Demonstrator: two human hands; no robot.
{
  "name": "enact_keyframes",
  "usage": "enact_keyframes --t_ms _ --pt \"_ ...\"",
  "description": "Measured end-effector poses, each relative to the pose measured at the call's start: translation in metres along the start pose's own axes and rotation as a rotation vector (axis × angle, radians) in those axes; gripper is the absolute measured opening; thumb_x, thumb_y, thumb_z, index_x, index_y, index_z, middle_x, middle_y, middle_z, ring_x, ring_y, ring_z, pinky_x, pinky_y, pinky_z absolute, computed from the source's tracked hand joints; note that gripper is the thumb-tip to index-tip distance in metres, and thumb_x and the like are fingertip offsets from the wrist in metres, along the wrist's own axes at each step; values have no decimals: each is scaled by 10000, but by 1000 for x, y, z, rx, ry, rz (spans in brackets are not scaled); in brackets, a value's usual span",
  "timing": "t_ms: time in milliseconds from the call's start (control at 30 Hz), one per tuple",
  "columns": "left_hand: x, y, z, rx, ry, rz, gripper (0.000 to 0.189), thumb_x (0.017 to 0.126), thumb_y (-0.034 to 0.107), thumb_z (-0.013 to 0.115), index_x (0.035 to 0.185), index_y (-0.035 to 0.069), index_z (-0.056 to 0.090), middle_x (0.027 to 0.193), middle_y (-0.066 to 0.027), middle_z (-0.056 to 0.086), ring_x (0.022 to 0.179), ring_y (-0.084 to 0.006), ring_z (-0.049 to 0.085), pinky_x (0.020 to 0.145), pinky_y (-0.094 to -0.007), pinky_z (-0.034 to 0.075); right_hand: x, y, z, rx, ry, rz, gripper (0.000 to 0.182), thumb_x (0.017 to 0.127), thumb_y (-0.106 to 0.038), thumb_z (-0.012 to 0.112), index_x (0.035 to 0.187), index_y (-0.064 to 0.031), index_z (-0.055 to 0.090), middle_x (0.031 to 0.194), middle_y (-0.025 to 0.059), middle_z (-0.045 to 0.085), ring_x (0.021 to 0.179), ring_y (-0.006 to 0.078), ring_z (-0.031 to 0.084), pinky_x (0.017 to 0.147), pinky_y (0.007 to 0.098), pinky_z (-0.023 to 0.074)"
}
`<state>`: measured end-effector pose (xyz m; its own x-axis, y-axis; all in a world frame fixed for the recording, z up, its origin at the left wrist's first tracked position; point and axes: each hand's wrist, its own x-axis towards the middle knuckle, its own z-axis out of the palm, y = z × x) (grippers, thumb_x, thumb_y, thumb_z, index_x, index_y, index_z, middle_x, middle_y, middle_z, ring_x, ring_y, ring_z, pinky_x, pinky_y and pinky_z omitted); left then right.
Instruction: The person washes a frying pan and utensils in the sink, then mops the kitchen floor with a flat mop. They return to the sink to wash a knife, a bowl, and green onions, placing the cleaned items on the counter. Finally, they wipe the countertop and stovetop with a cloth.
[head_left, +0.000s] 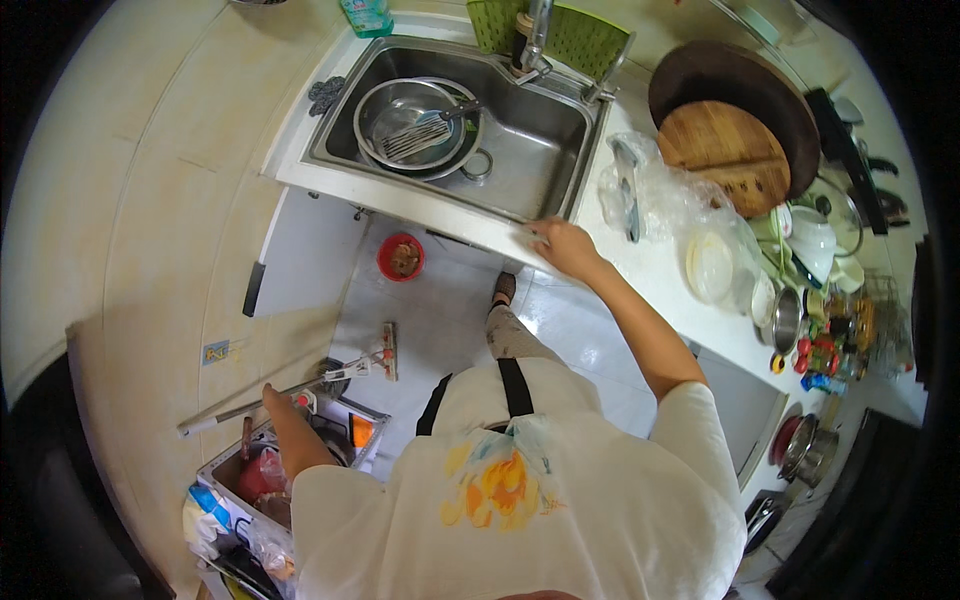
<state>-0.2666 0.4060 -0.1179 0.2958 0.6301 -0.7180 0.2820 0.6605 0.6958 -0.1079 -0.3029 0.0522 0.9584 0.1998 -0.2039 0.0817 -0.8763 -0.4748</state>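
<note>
My left hand (276, 402) is around the pale handle of a mop (232, 414), whose head hangs at lower centre-left; its fingers are largely hidden under the hand. My right hand (561, 244) rests on the front edge of the white countertop (480, 225), fingers apart, holding nothing. Just beyond it lies a stainless steel sink (525, 165). Inside the sink, a metal bowl (375, 101) sits on another round vessel, with a slotted spatula (416, 139) across it. A faucet (536, 45) stands behind the basin.
A red bin (401, 256) stands on the floor below the counter. Plastic bags (709, 259), a round wooden board (724, 150), bowls (814, 232) and several bottles line the right counter. An open cabinet door (307, 255) and a filled crate (225, 480) are on the left.
</note>
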Motion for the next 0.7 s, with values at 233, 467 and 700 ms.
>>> enact_keyframes --t_ms 233,467,700 --pt "-50 -52 115 514 80 112 459 810 228 609 1195 11 483 1050 -127 555 764 -240 573 627 -373 497 226 31 13 -144 64 -73 413 846 -116 511 1258 -152 514 1264 108 488 1134 320 479 907 408 451" --pt "-142 -97 238 739 -336 435 432 856 91 588 1265 37 461 1212 -99 485 894 -148 559 660 -316 518 366 56 62 -369 54 75 496 901 -157 393 1389 -230 347 1432 92 322 1333 326 269 1024 469 311" --pt "-173 -47 359 978 -627 755 369 878 84 576 1239 57 500 1323 -113 444 1034 -190 542 861 -296 451 377 67 96 -632 -73 80 312 862 -185 484 1154 -93 546 1201 108 506 1130 290 472 999 526 293"
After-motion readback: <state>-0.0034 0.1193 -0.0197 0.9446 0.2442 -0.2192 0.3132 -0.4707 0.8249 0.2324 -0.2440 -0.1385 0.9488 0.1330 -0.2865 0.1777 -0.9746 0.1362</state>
